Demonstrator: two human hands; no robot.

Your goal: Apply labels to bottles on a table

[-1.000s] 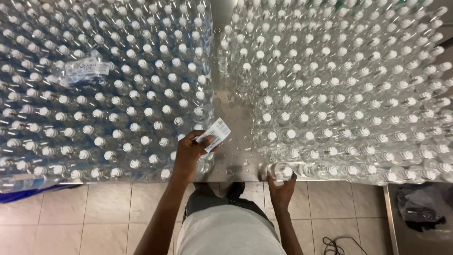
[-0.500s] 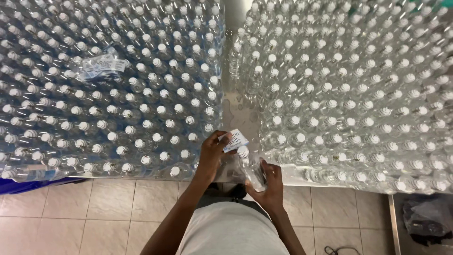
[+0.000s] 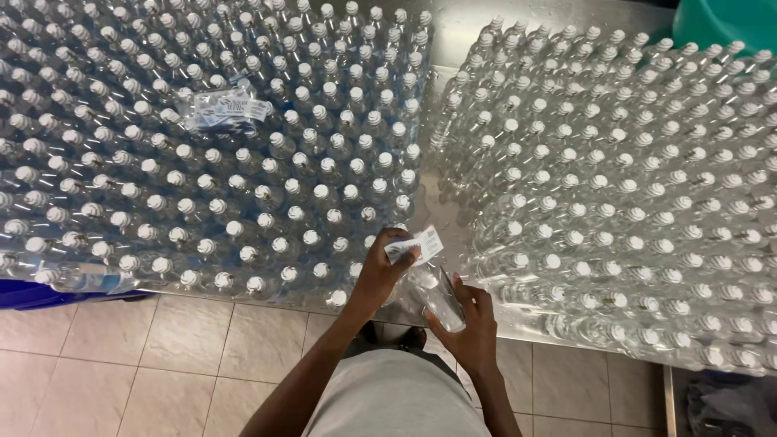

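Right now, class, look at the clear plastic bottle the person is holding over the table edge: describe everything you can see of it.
The clear plastic bottle looks transparent and unlabelled, lying tilted between both hands rather than standing. The right hand cups its lower end from below; the left hand holds a small white paper label against its upper part. Its cap is hidden. It sits above the gap in the steel table, between two masses of white-capped bottles.

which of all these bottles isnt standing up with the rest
The clear bottle in the right hand, tilted over the table edge while the left hand holds a label to it. All the others stand upright in two blocks.
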